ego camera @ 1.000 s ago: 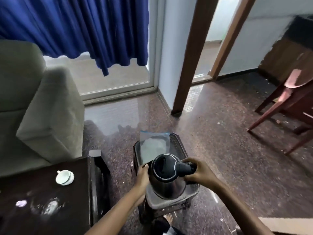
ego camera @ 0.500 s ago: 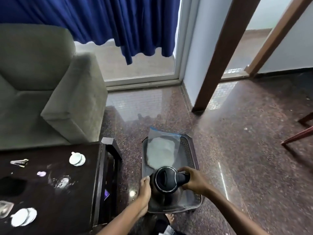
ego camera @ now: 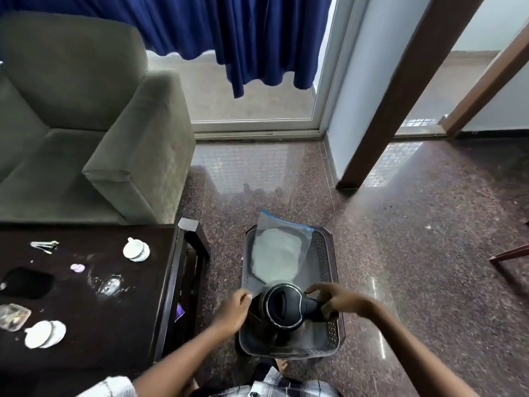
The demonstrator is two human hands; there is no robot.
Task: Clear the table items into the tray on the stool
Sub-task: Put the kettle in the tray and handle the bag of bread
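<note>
Speckled floor [ego camera: 415,253] of a sitting room, and at the lower centre of the frame a kettle [ego camera: 283,306] stands in the near end of the tray [ego camera: 325,253].

The right hand [ego camera: 339,302] is curled over the black handle of the kettle, while the left hand [ego camera: 233,310] is at the kettle's left side with bent fingers; I cannot tell if it touches or grips. Behind the kettle, in the far half of the tray, lies a clear plastic bag [ego camera: 274,259] with something white inside. At the lower left is the dark table [ego camera: 86,325], and on it lie a small white lidded cup [ego camera: 136,249], a metal clipper [ego camera: 44,245], a black object [ego camera: 25,282], a clear glass piece [ego camera: 110,285] and two white discs [ego camera: 44,333]. Above the table is a grey-green armchair [ego camera: 86,124], and a blue curtain [ego camera: 243,38] hangs along the top of the frame.
</note>
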